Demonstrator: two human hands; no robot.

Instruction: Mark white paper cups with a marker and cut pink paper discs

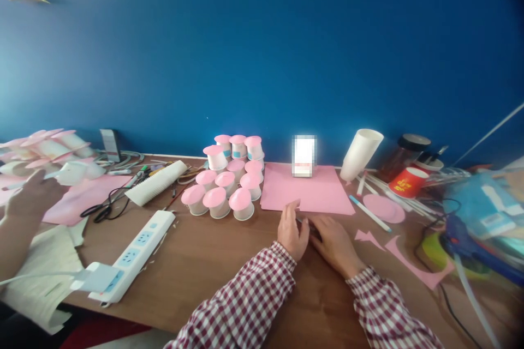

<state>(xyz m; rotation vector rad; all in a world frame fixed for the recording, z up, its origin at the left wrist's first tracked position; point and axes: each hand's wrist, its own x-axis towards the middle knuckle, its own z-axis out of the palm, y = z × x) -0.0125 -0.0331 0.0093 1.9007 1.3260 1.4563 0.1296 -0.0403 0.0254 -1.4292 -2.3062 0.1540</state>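
My left hand [292, 232] rests on the brown table at the front edge of a stack of pink paper [305, 193], its fingers stretched forward and its thumb out to the side. Close beside it lies my right hand [338, 245], palm down, with its fingers reaching toward the left thumb. Both are open; no held object shows, though the narrow gap between the fingertips is dark and hard to make out. Left of the paper stand several upturned paper cups [216, 203] topped with pink discs. A blurred-out phone-like screen [304, 155] stands on the paper's back edge.
A glue gun [462, 234] and pink scraps [417, 262] lie at right, near a red cup [408, 182] and a white paper tube [361, 155]. At left are a power strip [135, 253] and another person's hand [35, 196]. A blue partition [262, 54] bounds the table.
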